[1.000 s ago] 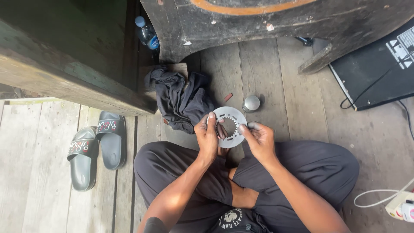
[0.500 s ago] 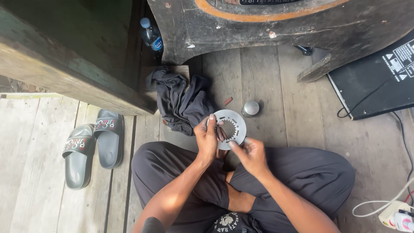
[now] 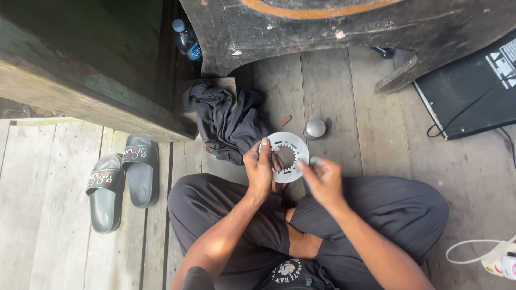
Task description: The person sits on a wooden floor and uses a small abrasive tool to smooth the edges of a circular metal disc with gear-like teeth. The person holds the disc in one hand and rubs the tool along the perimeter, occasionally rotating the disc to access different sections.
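I sit cross-legged on a wooden plank floor in dark trousers. My left hand [image 3: 260, 169] grips the left rim of a flat silver metal ring plate [image 3: 293, 147] with a toothed inner edge, its fingers reaching through the hole. My right hand [image 3: 322, 180] is at the plate's lower right edge, fingers curled around a small grey piece that is mostly hidden. The plate is held above my knees, roughly flat to the camera.
A crumpled dark cloth [image 3: 228, 121] lies just beyond the plate. A small round metal cap [image 3: 315, 129] sits to its right. A pair of grey slide sandals [image 3: 122, 180] is at left, a plastic water bottle [image 3: 187, 42] at the back, a black box with cables [image 3: 473, 91] at right, and a white cable with a plug [image 3: 497, 258] at lower right.
My right hand has slipped from the plate's right rim down to its lower right edge. The left hand keeps its grip. The view has shifted slightly.
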